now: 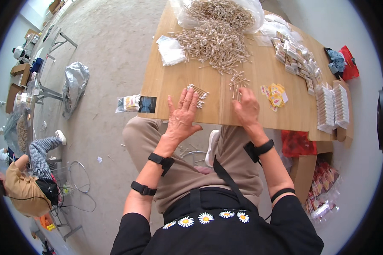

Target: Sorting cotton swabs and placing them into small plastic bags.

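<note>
Left hand [181, 115]: flat, fingers spread, on one small stick bundle [198, 94] at desk [166, 80] front | Right hand [245, 107]: fingertips pinching a second loose stick cluster [237, 83] | one yellow label heap [275, 95] beside | one large stick pile [215, 42] behind.

Pale wood table [259, 72], matt, with a smooth, faintly grained top. Over it lies a heap of thin wooden sticks [212, 40], dry and dull, spilling from a clear plastic bag [253, 10] that shines in glossy creases. The left hand [182, 117] lies flat by a small row of sticks [198, 94]; the right hand [245, 108] touches another bunch [237, 83]. Glossy little yellow packets [275, 95] beside it. Black matt straps [161, 160] on the wrists. Crinkled silvery bag [74, 83] on rough grey floor [110, 55].
</note>
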{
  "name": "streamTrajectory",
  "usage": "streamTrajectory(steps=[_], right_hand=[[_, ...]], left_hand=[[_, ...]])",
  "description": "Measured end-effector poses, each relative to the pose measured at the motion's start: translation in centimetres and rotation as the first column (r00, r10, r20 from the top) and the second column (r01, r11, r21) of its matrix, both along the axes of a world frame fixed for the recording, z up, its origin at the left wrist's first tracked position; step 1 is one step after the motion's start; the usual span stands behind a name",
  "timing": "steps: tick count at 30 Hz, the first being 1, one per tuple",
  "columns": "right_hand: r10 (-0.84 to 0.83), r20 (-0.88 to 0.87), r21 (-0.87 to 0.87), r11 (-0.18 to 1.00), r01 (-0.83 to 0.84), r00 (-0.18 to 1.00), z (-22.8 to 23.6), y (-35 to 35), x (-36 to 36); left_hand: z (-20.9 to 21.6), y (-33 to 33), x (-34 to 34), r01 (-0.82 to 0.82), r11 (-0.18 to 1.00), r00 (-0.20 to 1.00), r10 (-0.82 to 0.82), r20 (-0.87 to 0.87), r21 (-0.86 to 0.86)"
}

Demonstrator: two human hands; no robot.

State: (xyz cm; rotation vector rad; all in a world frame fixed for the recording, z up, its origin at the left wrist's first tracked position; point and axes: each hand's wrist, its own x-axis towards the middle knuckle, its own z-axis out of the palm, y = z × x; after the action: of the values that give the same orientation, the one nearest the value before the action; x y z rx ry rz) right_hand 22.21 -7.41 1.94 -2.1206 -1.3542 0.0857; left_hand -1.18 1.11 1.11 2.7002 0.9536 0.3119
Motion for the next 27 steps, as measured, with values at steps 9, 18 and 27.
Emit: streamTrajectory(steps=[9, 18, 27], right_hand=[[-0.125, -0.027, -0.16, 0.98, 0.119, 0.992, -1.4, 2.7, 2.7], [-0.05, -0.462, -0.012, 0.999, 0.05, 0.886, -3.0, 12.9, 1.9], [0.24, -0.005, -0.002, 0.971, -0.24, 0.971, -2.2, 8.5, -2.3]], left_hand=[[1.1, 2.4, 1.2, 0.103, 0.992, 0.99, -0.11, -0.085, -0.078], [0.2, 1.9, 1.9, 0.074, 0.996, 0.992, -0.078, -0.097, -0.044], [-0.7, 1.1, 1.9, 0.015, 0.999, 0.996, -0.012, -0.089, 0.03]])
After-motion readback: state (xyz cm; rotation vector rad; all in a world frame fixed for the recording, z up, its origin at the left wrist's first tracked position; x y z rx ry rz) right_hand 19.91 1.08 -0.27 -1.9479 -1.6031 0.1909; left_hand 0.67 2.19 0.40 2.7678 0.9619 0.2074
